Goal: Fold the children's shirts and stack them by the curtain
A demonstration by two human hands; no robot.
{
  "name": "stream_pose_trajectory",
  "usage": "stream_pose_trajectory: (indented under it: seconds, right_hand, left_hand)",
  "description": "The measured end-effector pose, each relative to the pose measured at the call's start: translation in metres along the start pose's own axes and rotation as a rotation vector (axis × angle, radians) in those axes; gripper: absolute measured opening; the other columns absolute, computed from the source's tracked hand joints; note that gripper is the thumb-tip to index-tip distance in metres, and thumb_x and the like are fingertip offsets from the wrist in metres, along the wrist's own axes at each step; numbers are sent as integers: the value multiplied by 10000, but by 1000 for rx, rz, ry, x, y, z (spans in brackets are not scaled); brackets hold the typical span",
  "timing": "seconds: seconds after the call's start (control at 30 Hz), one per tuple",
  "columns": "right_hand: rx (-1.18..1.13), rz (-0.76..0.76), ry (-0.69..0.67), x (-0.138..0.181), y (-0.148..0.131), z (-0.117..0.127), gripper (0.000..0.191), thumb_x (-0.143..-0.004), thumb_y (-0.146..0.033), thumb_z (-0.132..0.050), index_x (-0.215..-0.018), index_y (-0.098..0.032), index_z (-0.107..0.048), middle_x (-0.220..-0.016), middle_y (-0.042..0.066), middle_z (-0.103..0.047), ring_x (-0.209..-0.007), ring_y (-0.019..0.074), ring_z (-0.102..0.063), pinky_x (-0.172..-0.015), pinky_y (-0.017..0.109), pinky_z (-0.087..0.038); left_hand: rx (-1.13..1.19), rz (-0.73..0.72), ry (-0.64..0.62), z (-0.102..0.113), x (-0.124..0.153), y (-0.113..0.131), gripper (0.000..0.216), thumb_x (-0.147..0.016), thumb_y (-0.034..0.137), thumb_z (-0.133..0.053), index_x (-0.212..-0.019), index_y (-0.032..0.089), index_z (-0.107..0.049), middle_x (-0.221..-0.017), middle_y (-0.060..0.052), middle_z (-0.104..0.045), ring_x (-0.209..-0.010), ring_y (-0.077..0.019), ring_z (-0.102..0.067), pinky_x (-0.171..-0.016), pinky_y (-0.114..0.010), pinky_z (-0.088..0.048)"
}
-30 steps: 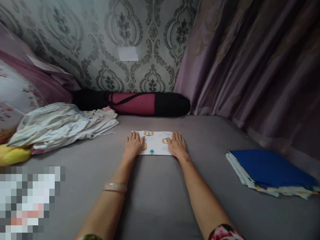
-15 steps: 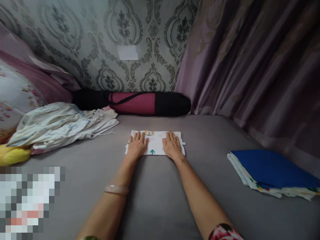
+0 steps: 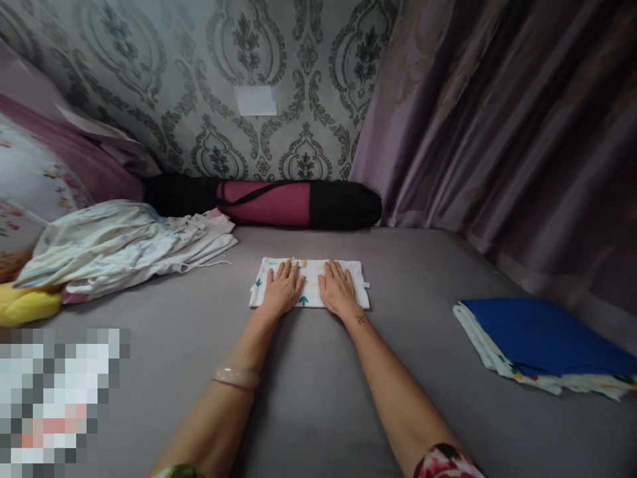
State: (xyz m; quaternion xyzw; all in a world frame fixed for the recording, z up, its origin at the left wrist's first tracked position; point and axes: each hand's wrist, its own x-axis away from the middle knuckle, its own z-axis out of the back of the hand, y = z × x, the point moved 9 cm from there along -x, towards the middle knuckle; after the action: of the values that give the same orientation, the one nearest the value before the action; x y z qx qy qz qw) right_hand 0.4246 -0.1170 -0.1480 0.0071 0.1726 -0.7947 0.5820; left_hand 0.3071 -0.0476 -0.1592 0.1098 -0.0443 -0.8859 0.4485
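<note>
A white cloth (image 3: 312, 284) with small green and orange prints lies folded into a flat rectangle on the grey bed sheet (image 3: 308, 372). My left hand (image 3: 284, 287) rests flat on its left half, fingers stretched toward the far edge. On the right half lies my right hand (image 3: 339, 287), also flat with the fingers out. Bare cloth shows between the two hands, and a small tag sticks out at the cloth's right edge. Neither hand grips anything.
Folded blue and white fabric (image 3: 552, 335) lies at the right. A crumpled pale garment (image 3: 124, 242) and a yellow item (image 3: 30, 304) are at the left. Along the wall sits a black and maroon rolled bag (image 3: 273, 204). Purple curtains (image 3: 448, 133) hang at the right.
Both hands have slid inward over the cloth, so they are closer together and more of its left and right ends shows. The cloth stays in place.
</note>
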Motion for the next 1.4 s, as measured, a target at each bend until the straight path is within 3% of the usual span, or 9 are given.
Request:
stream_pose_trajectory:
  seconds: [0.23,0.4,0.67,0.8,0.93,1.07,1.2,1.33,1.4]
  right_hand:
    - [6,-8,-28,1,2,-8,549,-994,-328,-267,-1457,-51,-368,-1549,147,-301,-1438,253,-230,-1163,442,-139]
    - [-15,40,-13,-1,-11,-2,532,-989,-298,-271,-1452,-61,-381,-1546,147,-309,-1442,243,-225,-1168,443,-121]
    - [-10,95,-85,-2,-22,-14,528,-972,-261,-274,-1445,-63,-398,-1536,123,-338,-1434,234,-246,-1173,432,-118]
    - [-10,107,-71,-4,-30,-5,516,-977,-258,-264,-1441,-84,-412,-1533,122,-345,-1434,229,-251,-1173,432,-114]
    - [-17,220,-79,-4,-55,-9,538,-970,-245,-272,-1482,-96,-340,-1556,114,-296,-1453,213,-195,-1178,428,-97]
    - [0,265,-171,-2,-66,-29,602,-941,-278,-357,-1507,-91,-278,-1573,124,-247,-1462,230,-160,-1178,435,-78]
    - [-10,268,-183,-2,-64,-29,604,-941,-278,-356,-1509,-93,-272,-1573,121,-246,-1461,227,-162,-1179,428,-75]
    - [-9,225,-81,-6,-56,-12,556,-963,-252,-293,-1489,-76,-316,-1565,125,-266,-1459,220,-172,-1180,426,-57]
    - [-4,180,-30,-7,-49,-7,533,-978,-259,-259,-1474,-87,-355,-1551,117,-305,-1452,220,-198,-1178,433,-61]
  left_hand:
    - [10,12,-30,-6,0,-2,549,-991,415,-256,-1470,164,-351,-1560,-120,-295,-1438,-297,-263,-1148,-555,-198]
    - [-4,-101,28,3,2,20,512,-991,339,-254,-1453,156,-381,-1536,-123,-347,-1442,-255,-265,-1170,-509,-179]
    - [54,-165,-54,-12,0,25,483,-985,310,-272,-1421,167,-420,-1537,-97,-351,-1440,-253,-270,-1165,-532,-189]
    - [223,-106,33,4,-7,16,419,-975,253,-284,-1331,199,-498,-1426,-88,-514,-1336,-202,-443,-1140,-435,-293]
    - [336,-37,139,18,-9,4,388,-977,250,-271,-1245,176,-542,-1277,-113,-622,-1194,-199,-564,-1066,-379,-393]
    - [288,-19,59,10,-7,4,380,-978,265,-289,-1267,183,-522,-1385,-97,-546,-1320,-213,-454,-1125,-454,-311]
    - [294,-24,50,12,-6,7,397,-987,281,-267,-1275,179,-520,-1388,-91,-546,-1318,-203,-458,-1134,-448,-302]
    - [251,-23,166,23,-5,8,444,-981,240,-246,-1360,144,-456,-1446,-111,-486,-1386,-196,-373,-1160,-408,-259]
    - [178,-44,111,16,-4,9,461,-960,209,-287,-1396,157,-428,-1490,-104,-433,-1424,-210,-308,-1171,-441,-226]
